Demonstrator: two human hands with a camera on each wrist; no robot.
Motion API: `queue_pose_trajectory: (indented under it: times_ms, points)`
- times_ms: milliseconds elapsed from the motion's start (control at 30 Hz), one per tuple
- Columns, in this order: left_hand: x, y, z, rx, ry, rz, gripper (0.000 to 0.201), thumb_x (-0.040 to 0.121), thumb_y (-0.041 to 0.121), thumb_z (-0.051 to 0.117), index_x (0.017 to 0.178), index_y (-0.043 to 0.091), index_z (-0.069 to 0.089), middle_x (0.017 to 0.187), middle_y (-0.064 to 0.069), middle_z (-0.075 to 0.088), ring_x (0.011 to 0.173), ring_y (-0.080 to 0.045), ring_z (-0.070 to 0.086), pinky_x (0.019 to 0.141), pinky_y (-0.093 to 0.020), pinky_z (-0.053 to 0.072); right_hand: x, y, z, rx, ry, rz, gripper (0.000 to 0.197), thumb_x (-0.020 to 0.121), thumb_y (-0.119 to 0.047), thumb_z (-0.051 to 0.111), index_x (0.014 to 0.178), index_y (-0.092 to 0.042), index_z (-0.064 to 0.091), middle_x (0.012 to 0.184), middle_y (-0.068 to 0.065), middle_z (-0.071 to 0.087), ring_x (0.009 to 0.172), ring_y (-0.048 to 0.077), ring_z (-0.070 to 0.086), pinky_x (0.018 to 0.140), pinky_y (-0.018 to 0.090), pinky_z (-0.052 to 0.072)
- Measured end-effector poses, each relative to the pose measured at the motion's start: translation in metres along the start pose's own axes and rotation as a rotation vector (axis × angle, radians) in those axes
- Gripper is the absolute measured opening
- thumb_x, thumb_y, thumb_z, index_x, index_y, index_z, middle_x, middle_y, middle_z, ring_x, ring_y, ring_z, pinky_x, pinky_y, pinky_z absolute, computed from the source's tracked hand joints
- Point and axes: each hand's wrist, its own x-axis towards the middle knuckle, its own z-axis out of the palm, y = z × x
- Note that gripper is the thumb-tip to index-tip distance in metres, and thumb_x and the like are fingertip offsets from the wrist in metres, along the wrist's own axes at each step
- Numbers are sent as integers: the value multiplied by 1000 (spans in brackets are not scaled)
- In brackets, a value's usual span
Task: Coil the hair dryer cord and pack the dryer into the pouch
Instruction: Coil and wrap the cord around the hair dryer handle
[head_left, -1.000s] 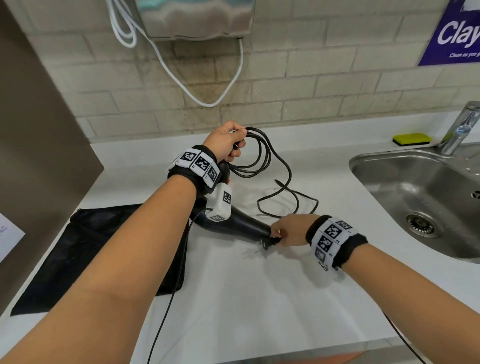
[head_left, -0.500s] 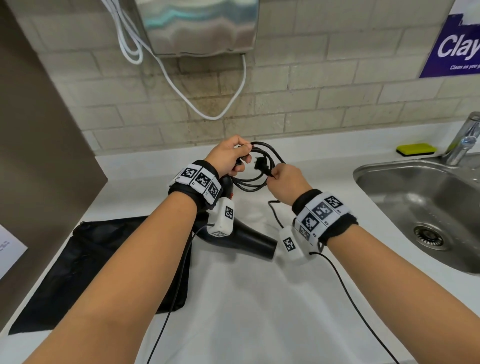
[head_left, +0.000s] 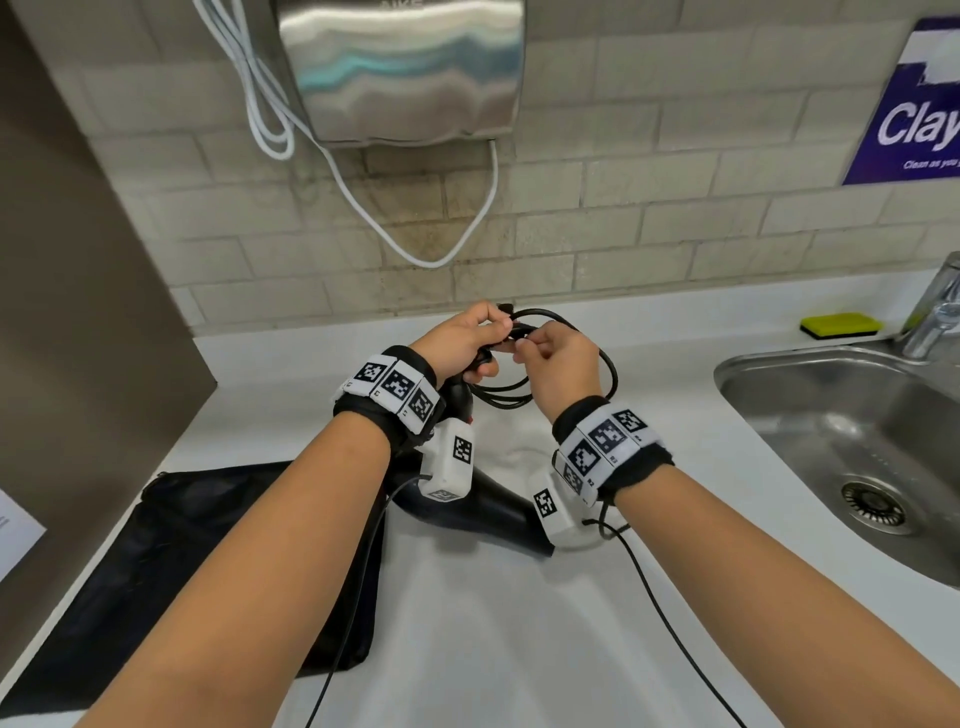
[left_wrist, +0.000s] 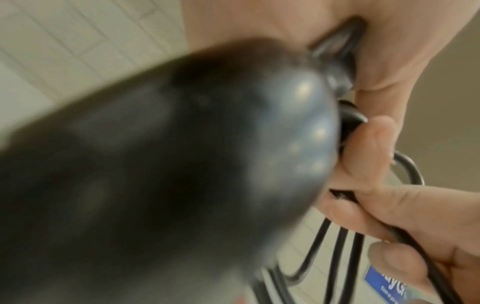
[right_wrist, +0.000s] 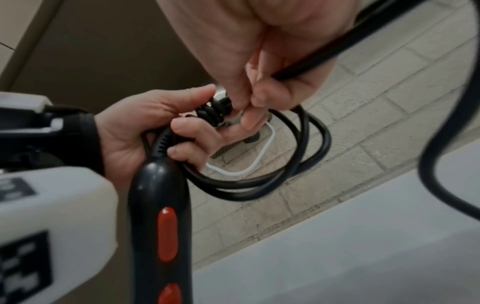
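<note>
The black hair dryer (head_left: 483, 506) stands with its barrel on the white desk (head_left: 519, 623) and its handle raised, the handle's end and the gathered cord (head_left: 566, 358) held up just above the desk. The left hand (head_left: 462, 343) has its fingers curled round the handle's ribbed end together with several loops of the cord, which hang in a bundle to the right of that hand. The right hand (head_left: 558, 364) meets it there, thumb and fingertips pinching the cord at the top of the bundle, touching the left hand's fingers; the right wrist view shows a tight wrap of cord between the two hands and two red buttons (right_wrist: 167, 233) on the handle. A flat black pouch (head_left: 208, 561) lies on the desk to the left of the dryer, its edge touching or tucked under the barrel. Right of the dryer a steel sink (head_left: 841, 431) is set into the desk, with a yellow-green sponge (head_left: 840, 325) behind it. A steel hand dryer (head_left: 405, 67) hangs on the tiled wall above.
</note>
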Motion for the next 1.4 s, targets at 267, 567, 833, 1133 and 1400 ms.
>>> queue_pose_trajectory:
  times_ms: [267, 567, 833, 1133, 1400]
  points:
    - [7, -8, -2, -94, 111, 73, 17, 100, 16, 40, 84, 18, 47, 90, -3, 60, 37, -5, 39, 36, -14, 24, -2, 9, -14, -255, -150, -175, 19, 87, -10, 52, 106, -8, 53, 86, 2, 59, 61, 9, 50, 65, 24, 46]
    - [0, -3, -3, 21, 4, 54, 18, 100, 16, 40, 83, 17, 48, 83, 1, 56, 36, -4, 39, 38, -14, 22, -2, 2, -16, -268, -121, -215, 10, 87, -15, 59, 93, -9, 55, 76, -1, 57, 67, 19, 53, 65, 31, 47]
    - [-3, -3, -3, 47, -47, 77, 20, 99, 11, 40, 81, 13, 49, 85, -2, 62, 35, -5, 36, 40, -15, 20, 28, -15, -43, -175, 89, -319, 20, 94, -7, 41, 101, -8, 60, 79, -2, 58, 59, -1, 45, 64, 20, 37]
    - [-7, -2, -1, 58, -90, 102, 21, 97, 2, 40, 81, 9, 52, 66, 2, 47, 37, -1, 34, 38, -10, 28, 43, -11, -36, -104, -800, -129, 57, 86, 15, 43, 135, -13, 39, 135, 10, 49, 112, 29, 56, 100, 45, 43]
    - [-7, -4, 1, 61, 47, 121, 17, 99, 8, 40, 89, 12, 53, 80, -5, 59, 36, -4, 38, 38, -11, 27, 53, 4, -54, -409, -338, -201, 16, 89, -4, 54, 96, -1, 67, 100, 16, 67, 83, 15, 52, 64, 15, 34]
